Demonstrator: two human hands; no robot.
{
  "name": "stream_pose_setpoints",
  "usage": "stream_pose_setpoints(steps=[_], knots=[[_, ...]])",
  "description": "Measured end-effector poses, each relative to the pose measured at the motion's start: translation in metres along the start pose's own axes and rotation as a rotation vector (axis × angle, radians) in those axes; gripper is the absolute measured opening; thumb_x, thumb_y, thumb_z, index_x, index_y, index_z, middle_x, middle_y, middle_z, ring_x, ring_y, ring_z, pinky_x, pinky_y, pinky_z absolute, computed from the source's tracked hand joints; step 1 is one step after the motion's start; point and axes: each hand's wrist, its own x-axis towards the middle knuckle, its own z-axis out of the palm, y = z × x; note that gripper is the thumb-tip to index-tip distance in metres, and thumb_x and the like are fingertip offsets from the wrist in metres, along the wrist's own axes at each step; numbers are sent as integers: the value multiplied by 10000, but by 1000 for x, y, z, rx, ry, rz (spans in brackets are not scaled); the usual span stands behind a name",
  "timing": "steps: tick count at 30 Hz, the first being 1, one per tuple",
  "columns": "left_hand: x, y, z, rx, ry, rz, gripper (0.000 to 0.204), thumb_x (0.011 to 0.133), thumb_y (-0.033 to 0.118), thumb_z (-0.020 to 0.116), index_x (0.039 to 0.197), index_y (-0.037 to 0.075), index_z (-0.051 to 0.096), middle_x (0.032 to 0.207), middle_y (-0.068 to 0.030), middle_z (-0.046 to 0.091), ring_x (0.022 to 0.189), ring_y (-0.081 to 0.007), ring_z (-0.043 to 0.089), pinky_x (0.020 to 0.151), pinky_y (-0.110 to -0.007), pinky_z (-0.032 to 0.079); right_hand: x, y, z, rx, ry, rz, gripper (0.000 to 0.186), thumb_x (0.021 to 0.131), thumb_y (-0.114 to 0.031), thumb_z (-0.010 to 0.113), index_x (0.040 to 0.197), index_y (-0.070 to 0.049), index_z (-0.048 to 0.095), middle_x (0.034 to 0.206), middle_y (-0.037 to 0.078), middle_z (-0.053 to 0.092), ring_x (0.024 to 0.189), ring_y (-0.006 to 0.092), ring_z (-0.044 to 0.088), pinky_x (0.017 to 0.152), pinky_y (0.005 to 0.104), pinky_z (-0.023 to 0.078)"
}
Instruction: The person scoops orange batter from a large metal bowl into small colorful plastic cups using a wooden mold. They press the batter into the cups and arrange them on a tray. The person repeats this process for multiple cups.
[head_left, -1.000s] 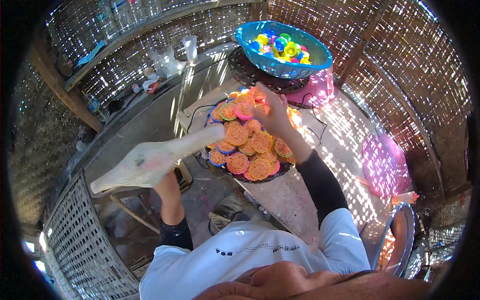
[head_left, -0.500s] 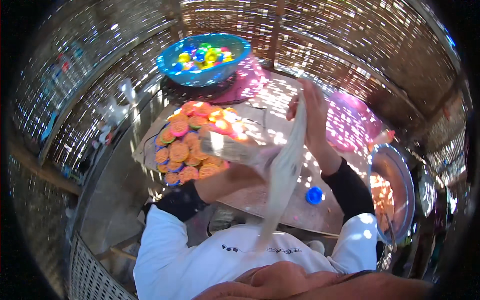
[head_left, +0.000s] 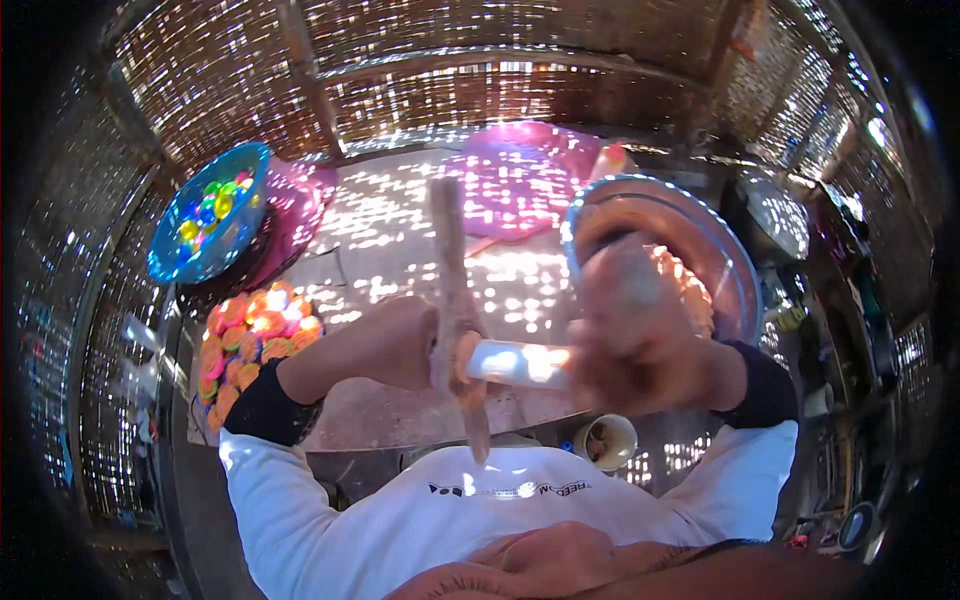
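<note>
My left hand (head_left: 418, 340) is closed around a narrow wooden piece (head_left: 448, 240), which stands upright in front of my chest. A short white tube (head_left: 520, 362) sticks out sideways from the wooden piece, with orange material around its base. My right hand (head_left: 640, 350) is smeared by motion at the tube's other end, in front of the large basin (head_left: 735, 270). Its fingers cannot be made out. Orange stuff (head_left: 690, 285) lies in that basin.
Round orange pieces with coloured rims (head_left: 250, 335) are heaped on the table's left. Behind them stands a blue basin (head_left: 190, 245) of small coloured plastic pieces. A pink sheet (head_left: 510, 185) lies at the back. Below the front edge stands a pale bucket (head_left: 612, 442). Woven walls surround the place.
The view has turned to the right. The wooden piece now stands upright, with the white tube showing beside it. My right hand has come down from the raised position beside the basin.
</note>
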Motion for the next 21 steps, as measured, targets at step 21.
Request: stream_pose_setpoints(steps=[21], knots=[[253, 49, 35, -717, 1308, 747, 458, 851, 205, 571, 1235, 93, 348, 1145, -48, 444, 1029, -155, 491, 885, -303, 460, -70, 89, -73, 1087, 1481, 769, 193, 837, -208, 436, 782, -36, 503, 890, 94, 596, 922, 226, 554, 882, 390, 425]])
